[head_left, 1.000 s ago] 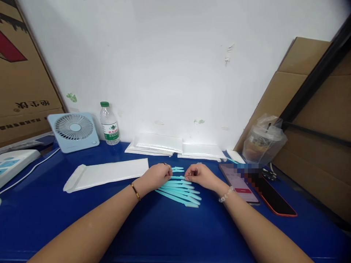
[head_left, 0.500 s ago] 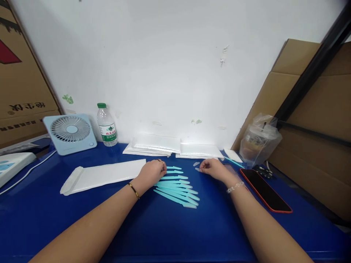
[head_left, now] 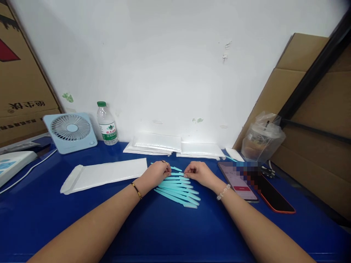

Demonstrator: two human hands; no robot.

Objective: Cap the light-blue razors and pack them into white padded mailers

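Several teal eyebrow razors (head_left: 178, 195) lie fanned out on the blue table, their blade ends pointing right. My left hand (head_left: 157, 172) is closed in a pinch round the handle of one eyebrow razor (head_left: 177, 174) near the top of the fan. My right hand (head_left: 201, 173) pinches at that razor's blade end, where a small clear blade cover is mostly hidden by the fingertips. One more razor (head_left: 176, 168) lies just beyond the hands, partly behind the left fingers.
Left of the hands lies a white padded envelope (head_left: 106, 175), with stacked envelopes (head_left: 156, 142) against the wall. A fan (head_left: 71, 133) and water bottle (head_left: 107, 126) stand back left. Two phones (head_left: 238, 182) (head_left: 274, 195) and a bagged drink cup (head_left: 260, 140) are at right.
My right hand has moved left with the small clear cover, from beside the fan of razors to a razor's tip. My left hand has shifted slightly right. A phone at right is now uncovered.
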